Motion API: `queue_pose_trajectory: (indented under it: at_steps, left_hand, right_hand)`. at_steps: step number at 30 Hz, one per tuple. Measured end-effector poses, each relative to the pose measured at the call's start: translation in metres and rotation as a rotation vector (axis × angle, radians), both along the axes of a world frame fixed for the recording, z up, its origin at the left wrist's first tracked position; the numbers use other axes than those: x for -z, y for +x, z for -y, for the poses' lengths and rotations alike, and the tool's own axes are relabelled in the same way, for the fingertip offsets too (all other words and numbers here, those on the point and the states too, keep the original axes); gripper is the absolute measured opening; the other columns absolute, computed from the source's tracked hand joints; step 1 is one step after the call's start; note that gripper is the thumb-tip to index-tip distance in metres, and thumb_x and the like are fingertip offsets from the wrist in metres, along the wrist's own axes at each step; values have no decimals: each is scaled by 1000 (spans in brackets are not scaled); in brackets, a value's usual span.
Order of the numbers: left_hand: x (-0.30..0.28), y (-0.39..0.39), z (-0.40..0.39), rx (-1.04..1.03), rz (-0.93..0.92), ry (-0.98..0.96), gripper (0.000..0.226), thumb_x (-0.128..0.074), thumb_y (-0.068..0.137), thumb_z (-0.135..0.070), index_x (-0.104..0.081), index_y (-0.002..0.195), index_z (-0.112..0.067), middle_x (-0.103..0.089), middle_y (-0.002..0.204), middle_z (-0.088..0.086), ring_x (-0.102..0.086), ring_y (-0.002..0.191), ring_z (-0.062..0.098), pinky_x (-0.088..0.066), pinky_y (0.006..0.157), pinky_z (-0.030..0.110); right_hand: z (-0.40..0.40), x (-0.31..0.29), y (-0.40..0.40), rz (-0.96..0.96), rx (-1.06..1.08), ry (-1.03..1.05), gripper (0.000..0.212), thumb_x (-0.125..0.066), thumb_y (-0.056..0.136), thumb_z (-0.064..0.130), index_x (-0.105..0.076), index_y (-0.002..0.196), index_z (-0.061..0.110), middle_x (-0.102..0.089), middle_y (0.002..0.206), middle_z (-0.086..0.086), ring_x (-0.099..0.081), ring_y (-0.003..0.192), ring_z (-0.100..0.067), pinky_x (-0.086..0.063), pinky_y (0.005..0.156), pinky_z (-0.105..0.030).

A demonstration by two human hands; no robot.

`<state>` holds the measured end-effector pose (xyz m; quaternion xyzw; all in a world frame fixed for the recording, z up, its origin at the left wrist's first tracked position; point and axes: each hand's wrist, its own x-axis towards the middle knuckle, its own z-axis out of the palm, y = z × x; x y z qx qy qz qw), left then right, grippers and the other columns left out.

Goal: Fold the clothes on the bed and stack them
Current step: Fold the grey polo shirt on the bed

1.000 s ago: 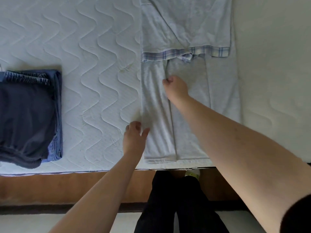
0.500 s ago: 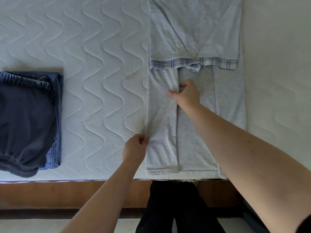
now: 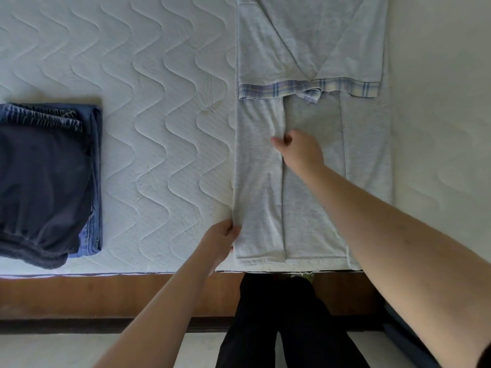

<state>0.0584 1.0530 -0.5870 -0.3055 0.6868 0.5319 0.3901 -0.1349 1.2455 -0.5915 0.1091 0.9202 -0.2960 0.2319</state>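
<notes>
A light grey shirt [image 3: 313, 197] with plaid-trimmed sleeves lies lengthwise on the white quilted mattress [image 3: 159, 128], both sides folded inward. My left hand [image 3: 219, 239] grips the shirt's left folded edge near the hem. My right hand [image 3: 300, 150] pinches the inner edge of the left folded panel at mid-length. A stack of folded dark navy and blue denim clothes [image 3: 47, 181] sits at the left of the mattress.
The mattress ends at a wooden bed frame [image 3: 106, 296] just below the shirt's hem. My legs in black trousers [image 3: 287, 322] stand against the frame. Bare mattress lies between the stack and the shirt.
My left hand has closed on the shirt's left edge, having hovered open beside it. My right hand stays pinching the folded panel's inner edge. The left panel lies straighter.
</notes>
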Motion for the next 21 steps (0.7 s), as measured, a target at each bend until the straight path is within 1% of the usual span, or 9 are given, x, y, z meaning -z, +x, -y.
queue_pose_trajectory:
  at_steps: [3, 5, 8, 10, 11, 13, 15, 18, 21]
  left_hand:
    - [-7, 16, -5, 10, 27, 82, 14, -55, 94, -50, -63, 103, -44, -71, 101, -23, -64, 98, -2, -50, 80, 23]
    - [-8, 29, -9, 53, 9, 93, 24, -64, 85, -57, -60, 105, -46, -70, 98, -28, -63, 92, -9, -45, 74, 15]
    - [-4, 51, -14, -59, 87, 189, 38, -71, 86, -39, -60, 118, -20, -75, 97, -7, -72, 91, 9, -56, 71, 20]
    - [-4, 61, -14, -148, 160, 240, 30, -61, 96, -26, -58, 121, -11, -76, 97, 5, -73, 92, 20, -57, 72, 23]
    - [-4, 64, -13, -170, 183, 247, 26, -56, 99, -24, -57, 121, -11, -75, 98, 7, -72, 93, 21, -57, 73, 24]
    - [-4, 66, -13, -177, 199, 260, 25, -49, 102, -25, -57, 121, -11, -75, 102, 7, -72, 94, 21, -56, 72, 24]
    - [-6, 65, -14, -168, 202, 276, 26, -46, 103, -27, -58, 121, -11, -74, 105, 7, -72, 94, 19, -56, 71, 25]
    - [-11, 65, -18, -161, 177, 244, 25, -50, 102, -29, -58, 120, -14, -75, 103, 5, -71, 95, 18, -56, 75, 27]
    - [-14, 68, -20, -156, 108, 105, 26, -57, 98, -32, -59, 117, -14, -76, 94, 3, -72, 92, 16, -57, 79, 29]
  right_hand:
    - [-8, 1, 31, 93, -32, -60, 45, -64, 87, 49, -46, 59, 20, -49, 54, 4, -47, 51, -11, -29, 46, -28]
    - [-11, 2, 51, 77, -3, -67, 40, -66, 85, 50, -52, 64, 19, -59, 56, 4, -55, 53, -12, -37, 50, -27]
    - [-11, 1, 74, 52, 25, -83, 35, -69, 84, 48, -59, 77, 15, -68, 71, -1, -63, 68, -19, -45, 59, -29]
    - [-13, -2, 86, 116, 31, -140, 34, -71, 83, 46, -65, 87, 13, -71, 83, -5, -64, 79, -21, -50, 72, -33]
    - [-15, -4, 93, 176, 1, -166, 35, -71, 83, 46, -68, 88, 11, -71, 83, -5, -64, 79, -20, -50, 74, -34]
    - [-16, -10, 109, 280, -124, -159, 34, -70, 84, 45, -66, 75, 12, -64, 68, -2, -58, 64, -16, -43, 59, -30]
    - [-14, -15, 123, 321, -166, -115, 36, -69, 85, 43, -53, 64, 19, -53, 58, 3, -50, 54, -11, -32, 48, -27]
    - [-16, -19, 147, 272, -172, -36, 32, -66, 87, 40, -49, 68, 22, -54, 61, 4, -53, 58, -14, -31, 48, -26]
    - [-26, -22, 183, 251, -222, 50, 21, -62, 91, 36, -58, 82, 18, -62, 71, 1, -60, 69, -19, -45, 55, -29]
